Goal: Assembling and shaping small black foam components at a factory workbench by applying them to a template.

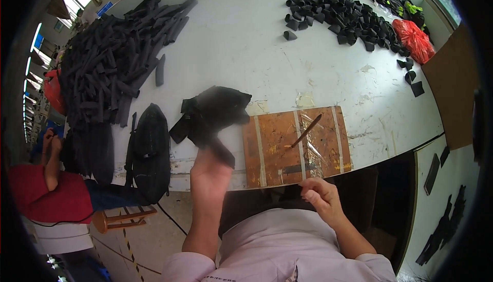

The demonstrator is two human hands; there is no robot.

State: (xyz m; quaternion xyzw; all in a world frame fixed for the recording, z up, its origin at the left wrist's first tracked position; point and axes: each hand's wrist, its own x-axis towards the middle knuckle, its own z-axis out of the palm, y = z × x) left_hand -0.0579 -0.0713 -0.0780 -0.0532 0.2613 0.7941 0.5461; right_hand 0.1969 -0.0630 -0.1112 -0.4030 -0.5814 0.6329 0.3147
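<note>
My left hand (211,171), blurred by motion, is at the table's front edge. Its fingers are mostly covered by a black fabric piece (222,152), which they hold. Just beyond it lies a crumpled heap of black fabric (218,110). To the right, a worn wooden board (275,138) with strips of tape sits at the edge. A thin brown stick (307,130) rises at a slant over the board; I cannot tell whether it is fixed there. My right hand (323,197) is at the board's front edge, its fingers curled together; whatever they pinch is hidden.
A large pile of dark grey strips (115,58) covers the far left. Small black curled pieces (339,15) are heaped at the far right, beside a red plastic bag (414,41). Black bags (149,153) hang over the left edge. A person in red (49,192) sits at left.
</note>
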